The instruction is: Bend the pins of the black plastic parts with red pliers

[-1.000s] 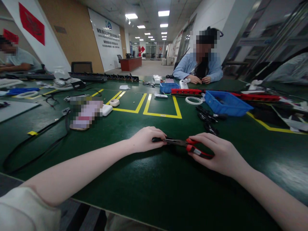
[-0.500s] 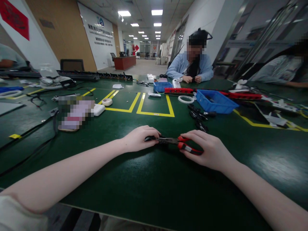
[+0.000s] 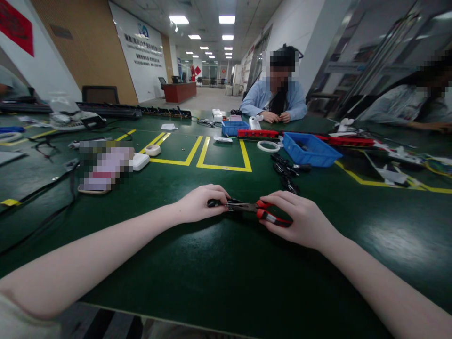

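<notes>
My right hand is wrapped around the red-and-black handles of needle-nose pliers. The pliers' jaws point left, toward the fingertips of my left hand. Pinched in that left hand is a small black part, its exact kind too small to make out. The jaw tips meet or overlap this part by the left fingertips; whether they grip it I cannot tell. Both hands are low over the green table.
Black cables lie beyond my right hand, beside a blue bin. A phone and a white box are at left. Yellow tape marks the table. Across it sits a person; another person is at far right.
The whole view has shifted slightly, so things appear a little further left. My hands keep their hold on the pliers and the black part, with hardly any change between them.
</notes>
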Action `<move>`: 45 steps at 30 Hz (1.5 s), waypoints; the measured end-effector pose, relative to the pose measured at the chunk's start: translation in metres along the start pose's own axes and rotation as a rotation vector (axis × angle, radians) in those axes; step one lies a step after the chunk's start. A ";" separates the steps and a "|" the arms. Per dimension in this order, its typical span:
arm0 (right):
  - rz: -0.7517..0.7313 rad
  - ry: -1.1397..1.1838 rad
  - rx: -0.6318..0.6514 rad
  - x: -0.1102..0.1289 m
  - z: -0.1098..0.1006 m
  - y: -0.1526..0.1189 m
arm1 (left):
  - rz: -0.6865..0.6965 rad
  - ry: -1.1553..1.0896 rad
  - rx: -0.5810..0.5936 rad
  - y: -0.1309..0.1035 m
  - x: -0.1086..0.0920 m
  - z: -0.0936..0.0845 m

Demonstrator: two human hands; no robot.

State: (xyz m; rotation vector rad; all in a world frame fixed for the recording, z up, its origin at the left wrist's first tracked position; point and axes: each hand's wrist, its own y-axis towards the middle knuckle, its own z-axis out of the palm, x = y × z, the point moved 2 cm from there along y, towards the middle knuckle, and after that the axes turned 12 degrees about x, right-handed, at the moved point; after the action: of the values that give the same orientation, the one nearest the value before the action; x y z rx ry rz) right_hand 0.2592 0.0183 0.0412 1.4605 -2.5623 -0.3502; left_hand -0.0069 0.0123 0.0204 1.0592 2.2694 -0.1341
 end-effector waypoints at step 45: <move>0.078 0.023 -0.044 0.006 -0.004 -0.005 | -0.031 0.050 -0.023 0.005 0.001 0.008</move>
State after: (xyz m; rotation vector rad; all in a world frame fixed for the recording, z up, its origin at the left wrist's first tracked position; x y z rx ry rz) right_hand 0.2614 0.0105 0.0442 1.3382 -2.5675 -0.3735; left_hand 0.0002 0.0132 0.0140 1.0267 2.3269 -0.0945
